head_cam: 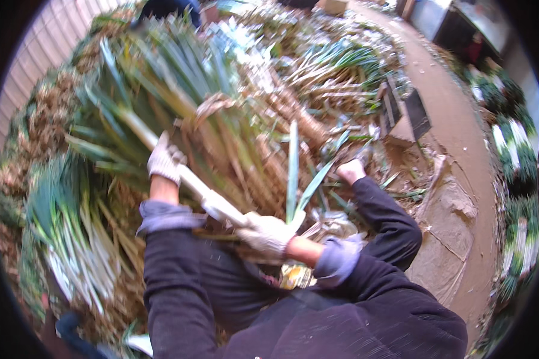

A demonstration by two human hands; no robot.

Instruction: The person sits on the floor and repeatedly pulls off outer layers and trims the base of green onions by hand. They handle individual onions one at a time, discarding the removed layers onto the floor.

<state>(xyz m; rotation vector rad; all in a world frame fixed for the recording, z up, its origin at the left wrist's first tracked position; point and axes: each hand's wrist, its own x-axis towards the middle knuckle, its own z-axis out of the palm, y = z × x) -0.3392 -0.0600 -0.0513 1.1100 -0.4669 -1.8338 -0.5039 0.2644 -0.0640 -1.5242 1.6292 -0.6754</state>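
Note:
Both hands wear whitish knitted gloves. My left hand [167,159] is closed around the upper part of a long leek-like green onion [191,181], just below its green leaves. Lower on the same stalk, near its white end, my right hand [267,233] grips it. The stalk slants from upper left to lower right above my lap. Loose green leaves [293,175] stick up beside my right hand; whether it holds them too, I cannot tell. Behind the stalk lies a large blurred heap of untrimmed green onions [233,152]. The root end is hidden at my right hand.
Green onions with white stalks [83,251] lie at left. Another pile [337,67] is farther off, near a dark open box [397,112]. A bent dark-clothed limb [382,215] is at right, beside brown sheeting [449,229]. Bundles [516,148] line the path's [449,103] far side.

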